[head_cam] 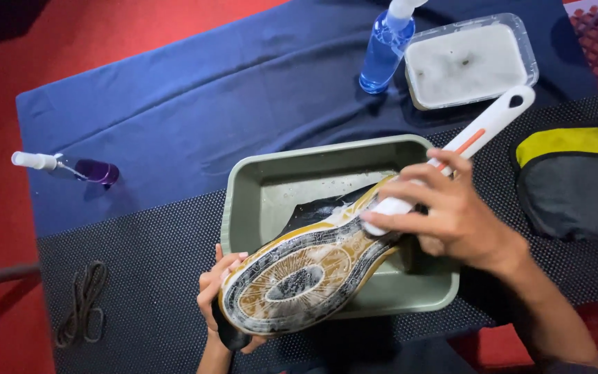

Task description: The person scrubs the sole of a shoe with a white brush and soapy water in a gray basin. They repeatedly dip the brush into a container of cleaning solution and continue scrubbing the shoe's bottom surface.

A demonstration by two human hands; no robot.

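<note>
Shoe [306,273] is gripped sole-up by the left hand [219,291] over the basin [250,201]; brush [465,142] is clasped in the right hand [451,215]; sole already soapy, suds not yet rinsed

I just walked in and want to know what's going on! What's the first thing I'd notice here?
Right in the middle, a soapy shoe turned sole-up over a grey-green tub. The left hand holds its toe, and the right hand presses a white brush against the sole. Behind, at the top, stand a blue spray bottle and a clear box of foamy water.
</note>
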